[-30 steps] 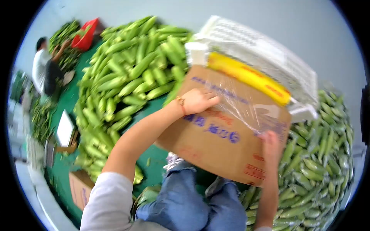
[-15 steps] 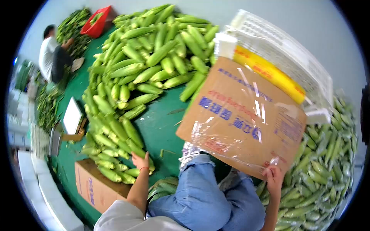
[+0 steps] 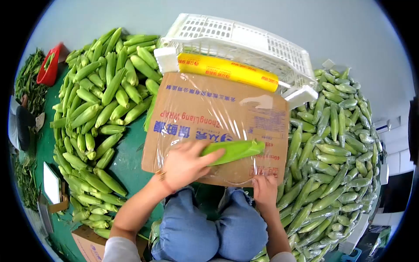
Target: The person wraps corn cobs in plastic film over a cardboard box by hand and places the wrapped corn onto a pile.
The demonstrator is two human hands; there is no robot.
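My left hand (image 3: 185, 163) is closed round one end of a green ear of corn (image 3: 240, 153), still in its husk. The ear lies slantwise over clear plastic wrap (image 3: 209, 105), which is stretched across a printed cardboard sheet (image 3: 179, 94) above my knees. At the sheet's near right edge, my right hand (image 3: 265, 190) pinches the wrap's edge. Behind the cardboard, a yellow roll of plastic wrap (image 3: 227, 72) lies along the front of a white plastic crate (image 3: 244, 39).
Unwrapped corn (image 3: 104, 87) is heaped to the left on a green floor (image 3: 126, 159). Wrapped corn (image 3: 331, 161) is piled at the right. A white-topped scale (image 3: 52, 182), a cardboard box (image 3: 87, 244), a red basket (image 3: 50, 65) and a partly visible person (image 3: 22, 122) are farther left.
My left hand has brought an ear of corn from the left heap onto the wrap. My right hand still holds the wrap's edge. The view has turned right.
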